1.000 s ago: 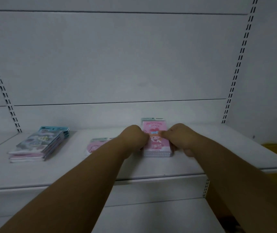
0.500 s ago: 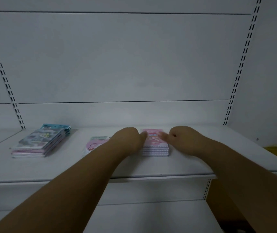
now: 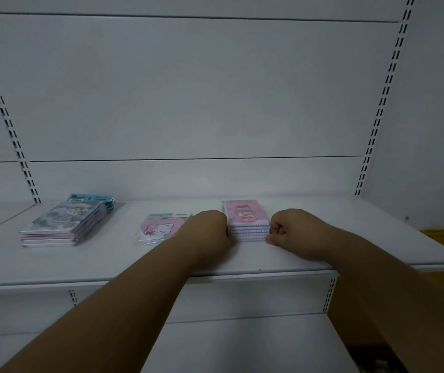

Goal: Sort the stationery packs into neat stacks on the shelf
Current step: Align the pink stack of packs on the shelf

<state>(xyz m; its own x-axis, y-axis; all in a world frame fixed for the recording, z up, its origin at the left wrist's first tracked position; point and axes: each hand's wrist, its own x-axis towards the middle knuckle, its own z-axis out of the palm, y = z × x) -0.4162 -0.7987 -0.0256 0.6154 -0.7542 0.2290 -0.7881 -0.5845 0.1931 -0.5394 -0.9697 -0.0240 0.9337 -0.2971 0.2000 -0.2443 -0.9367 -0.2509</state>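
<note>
A pink notepad stack (image 3: 247, 222) is found on the shelf (image 3: 108, 262), flanked by two curled fists: left hand (image 3: 210, 228) pressed at its 9 o'clock side, right hand (image 3: 293, 232) at 3 o'clock. A heart-shaped pack (image 3: 159, 229) and a blue-topped stack (image 3: 67, 222) lie farther toward 9 o'clock.

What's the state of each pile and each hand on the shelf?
Pink spiral-notebook stack: flat, squared, pressed between both hands.
Pink bear pack: lying flat, partly hidden by left hand.
Blue-topped pack stack: flat, fanned unevenly, untouched.
Left hand: curled against stack's left side.
Right hand: curled against right side.
</note>
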